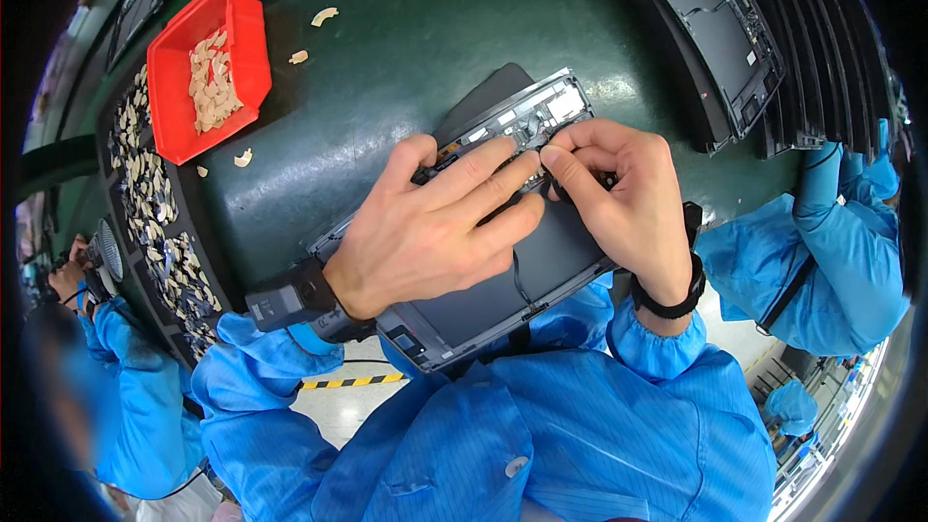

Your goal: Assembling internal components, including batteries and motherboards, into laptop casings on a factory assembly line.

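Note:
An open laptop base (556,246) lies tilted on the green bench close to my body, its circuit boards and a thin dark cable exposed. My left hand (440,222) rests spread across it, fingers stretched toward the board strip along the far edge. Beside those fingertips, my right hand (619,198) has thumb and forefinger pinched together over the board. Whatever sits in that pinch is too small and covered to name. Part of a dark flat panel (483,97) shows beyond the laptop base.
At the far left stands a red bin (253,48) holding small beige curved pieces; several such pieces lie loose nearby. A black strip (159,198) along the left edge carries many more. More laptop bases (720,29) stand at the right. Blue-sleeved co-workers sit on both sides.

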`<act>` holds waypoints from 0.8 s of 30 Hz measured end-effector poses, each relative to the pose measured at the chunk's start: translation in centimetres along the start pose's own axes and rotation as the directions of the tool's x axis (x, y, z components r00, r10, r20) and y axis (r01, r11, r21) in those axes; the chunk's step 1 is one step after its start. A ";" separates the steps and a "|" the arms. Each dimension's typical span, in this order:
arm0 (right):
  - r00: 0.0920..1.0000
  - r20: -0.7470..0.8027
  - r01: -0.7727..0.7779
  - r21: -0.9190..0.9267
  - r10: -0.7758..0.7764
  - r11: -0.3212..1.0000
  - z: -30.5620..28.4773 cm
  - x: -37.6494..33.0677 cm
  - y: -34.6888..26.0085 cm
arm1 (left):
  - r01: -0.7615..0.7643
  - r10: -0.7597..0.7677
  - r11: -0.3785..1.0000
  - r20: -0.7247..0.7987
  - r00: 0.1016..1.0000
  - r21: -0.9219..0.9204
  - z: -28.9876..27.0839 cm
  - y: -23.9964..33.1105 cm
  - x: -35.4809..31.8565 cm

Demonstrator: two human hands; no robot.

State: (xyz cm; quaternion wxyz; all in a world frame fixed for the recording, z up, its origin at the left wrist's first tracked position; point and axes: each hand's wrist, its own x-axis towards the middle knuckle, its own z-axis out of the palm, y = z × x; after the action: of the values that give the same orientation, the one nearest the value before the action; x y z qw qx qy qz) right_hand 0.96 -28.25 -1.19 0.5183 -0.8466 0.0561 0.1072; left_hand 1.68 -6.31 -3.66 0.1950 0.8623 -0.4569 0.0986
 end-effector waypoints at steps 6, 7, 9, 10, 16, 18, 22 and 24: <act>0.993 -0.002 -0.114 0.142 0.115 0.983 -2.3 -1.0 -0.5 | 0.045 -0.047 0.998 0.061 0.997 0.033 -0.5 0.9 0.8; 0.990 -0.074 -0.101 0.189 0.116 0.977 -2.9 -1.0 -0.4 | 0.067 -0.068 0.998 0.064 0.996 0.020 -0.7 0.9 1.0; 0.997 -0.035 -0.057 0.154 0.063 0.986 -4.3 -1.0 0.8 | 0.068 -0.067 0.998 0.072 0.995 -0.003 -0.6 0.9 1.4; 0.999 -0.024 -0.021 0.210 0.026 0.978 -4.2 -1.0 1.4 | 0.102 -0.100 0.993 0.028 0.995 -0.055 -0.4 1.0 1.8; 0.998 0.036 -0.059 0.511 0.047 0.857 -4.7 -0.6 2.8 | 0.121 -0.187 0.896 -0.116 0.976 -0.427 1.7 2.7 5.2; 0.999 0.011 -0.051 0.536 0.053 0.843 -4.9 -0.5 3.5 | 0.128 -0.172 0.914 -0.081 0.982 -0.384 1.5 2.6 5.5; 0.995 -0.092 0.028 0.571 0.030 0.820 -5.2 -0.3 5.0 | 0.083 -0.093 0.954 -0.022 0.995 -0.288 1.4 2.5 5.9; 0.992 -0.123 0.045 0.565 0.030 0.824 -5.1 -0.4 5.6 | 0.072 -0.073 0.967 0.002 0.997 -0.246 1.4 2.8 6.2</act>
State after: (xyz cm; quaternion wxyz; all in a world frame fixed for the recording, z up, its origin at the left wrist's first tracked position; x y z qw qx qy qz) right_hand 0.05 -35.33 -3.68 0.7418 -0.6601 0.1144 0.0300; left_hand 2.81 -12.95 -2.06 0.3051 0.8473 -0.4331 0.0370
